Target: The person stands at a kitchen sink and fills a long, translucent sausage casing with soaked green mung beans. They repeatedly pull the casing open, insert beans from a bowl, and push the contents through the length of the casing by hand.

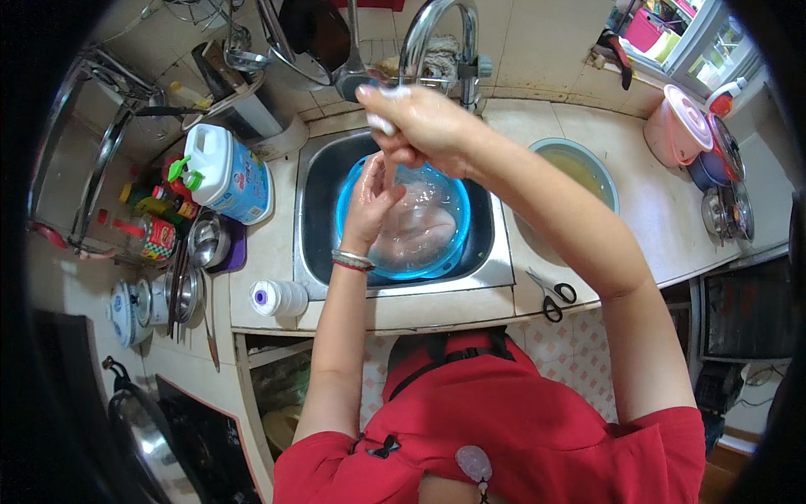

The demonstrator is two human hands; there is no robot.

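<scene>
A blue plastic basin [466, 236] stands in the steel sink [318, 252], holding water and a pale pinkish, soft mass [419, 236] that looks like raw animal tissue. Above the basin's far side, my right hand [422, 123] is raised in a fist around a wet whitish strand [390, 169]. Bits of white show at its thumb and fingers; I cannot tell whether they are foam or part of the strand. My left hand [371, 211] is lower, at the basin's left side, its fingers curled around the strand's lower part. Where the strand ends is hidden.
A chrome faucet [469, 38] arches behind the sink. On the right are a bowl of yellowish liquid [604, 170] and black-handled scissors [551, 295] near the counter edge. A spool of white thread [280, 298] and a large detergent jug [230, 176] stand at left.
</scene>
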